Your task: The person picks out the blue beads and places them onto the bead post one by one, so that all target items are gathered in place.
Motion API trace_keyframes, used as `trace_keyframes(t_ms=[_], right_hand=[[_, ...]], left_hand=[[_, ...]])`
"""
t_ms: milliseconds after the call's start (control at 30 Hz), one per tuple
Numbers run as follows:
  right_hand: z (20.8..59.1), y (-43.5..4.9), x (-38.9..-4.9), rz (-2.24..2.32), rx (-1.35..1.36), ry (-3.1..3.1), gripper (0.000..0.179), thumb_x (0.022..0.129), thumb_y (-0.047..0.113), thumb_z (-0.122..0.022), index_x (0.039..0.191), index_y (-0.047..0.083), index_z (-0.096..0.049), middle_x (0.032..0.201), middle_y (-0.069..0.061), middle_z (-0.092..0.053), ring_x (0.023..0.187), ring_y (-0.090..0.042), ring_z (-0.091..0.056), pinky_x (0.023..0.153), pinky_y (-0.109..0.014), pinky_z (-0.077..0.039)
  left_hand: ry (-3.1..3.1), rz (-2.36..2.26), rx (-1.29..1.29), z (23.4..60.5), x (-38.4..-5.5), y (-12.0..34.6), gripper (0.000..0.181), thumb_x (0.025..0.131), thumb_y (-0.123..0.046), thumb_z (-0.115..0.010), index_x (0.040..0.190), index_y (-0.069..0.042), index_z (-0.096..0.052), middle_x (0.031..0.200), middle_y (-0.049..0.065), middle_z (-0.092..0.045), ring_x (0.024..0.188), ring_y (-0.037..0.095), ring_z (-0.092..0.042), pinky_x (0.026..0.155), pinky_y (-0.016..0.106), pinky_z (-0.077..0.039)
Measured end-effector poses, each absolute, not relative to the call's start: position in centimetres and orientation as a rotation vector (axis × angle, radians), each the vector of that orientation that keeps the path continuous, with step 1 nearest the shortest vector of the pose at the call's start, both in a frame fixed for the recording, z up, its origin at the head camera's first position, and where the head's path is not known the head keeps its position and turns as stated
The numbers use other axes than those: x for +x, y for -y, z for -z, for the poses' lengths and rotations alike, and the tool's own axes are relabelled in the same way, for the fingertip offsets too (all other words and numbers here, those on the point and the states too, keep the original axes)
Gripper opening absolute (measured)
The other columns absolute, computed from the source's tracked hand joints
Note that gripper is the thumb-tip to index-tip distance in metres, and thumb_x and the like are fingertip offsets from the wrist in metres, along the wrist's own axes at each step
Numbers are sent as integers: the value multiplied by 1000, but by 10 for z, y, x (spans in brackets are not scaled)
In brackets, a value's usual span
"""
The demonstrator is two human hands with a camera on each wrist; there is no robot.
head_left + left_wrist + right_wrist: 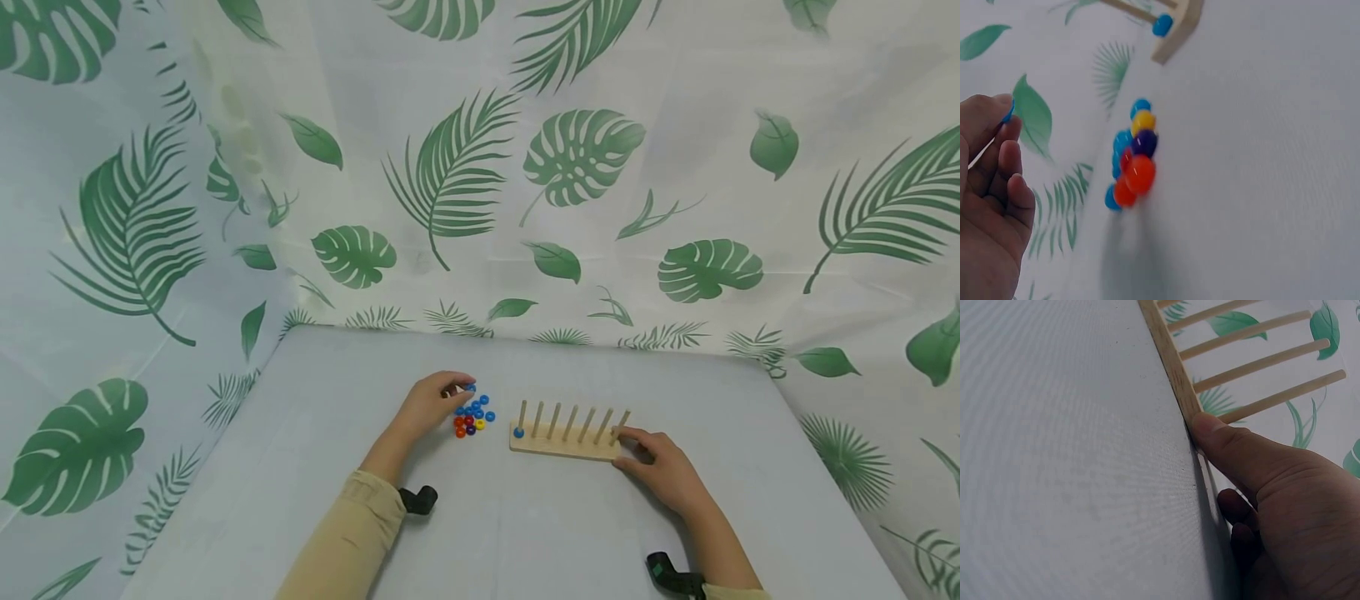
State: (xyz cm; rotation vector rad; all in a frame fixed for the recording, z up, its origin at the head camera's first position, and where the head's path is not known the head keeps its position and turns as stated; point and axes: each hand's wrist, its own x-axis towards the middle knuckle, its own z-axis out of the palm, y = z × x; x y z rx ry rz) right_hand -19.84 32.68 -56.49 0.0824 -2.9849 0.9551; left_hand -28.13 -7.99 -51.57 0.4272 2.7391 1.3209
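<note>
My left hand point(433, 402) pinches a blue bead point(470, 387) between thumb and fingertips, above the far side of a bead cluster. In the left wrist view only a sliver of that blue bead point(1009, 114) shows. The cluster on the table mixes blue beads point(490, 416), red-orange beads point(461, 432), a yellow bead point(481, 425) and a dark purple bead point(1145, 144). To its right stands a wooden peg board point(566, 448) with a row of upright pegs. One blue bead point(519, 432) sits at the base of its leftmost peg. My right hand point(660, 467) grips the board's right end, thumb on the near edge.
A white-covered table point(495, 517) lies under everything. Behind and at the sides hangs a white sheet point(480, 292) printed with green leaves. Black wrist cameras point(420, 500) are strapped to both forearms.
</note>
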Motion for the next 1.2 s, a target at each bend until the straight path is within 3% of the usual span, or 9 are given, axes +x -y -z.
trace_keyframes(t_ms=[300,633,967,1200], right_hand=[[564,-327,-198,-953,88,2985,60,84,45,-75,135,18,-59,116,-13,-62,107,-30,-59,91,-55,-48],[564,-328,-198,-969,84,2989,61,84,47,-74,135,18,-59,118,-14,-62,108,-30,-59,92,-55,-47],[565,-328,-199,-964,71,2998,61,85,48,-74,136,19,-58,120,-15,-62,110,-32,-59,94,-56,-47],[565,-328,-199,-977,74,2993,61,85,48,-74,136,19,-58,120,-14,-61,110,-32,-58,94,-56,-47]], left_hand=[[-2714,-1351,618,493,-272,54,27,94,-38,-68,117,-25,-70,93,-9,-62,84,13,-54,67,26,-48],[-2647,-1397,701,486,-265,32,22,93,-42,-67,112,-30,-70,92,-10,-62,82,9,-54,68,25,-48],[-2660,-1397,705,487,-261,19,22,92,-39,-69,110,-27,-72,91,-11,-63,82,8,-54,67,24,-46],[-2626,-1437,647,493,-261,14,21,91,-42,-70,108,-31,-71,90,-11,-63,82,9,-54,68,25,-47]])
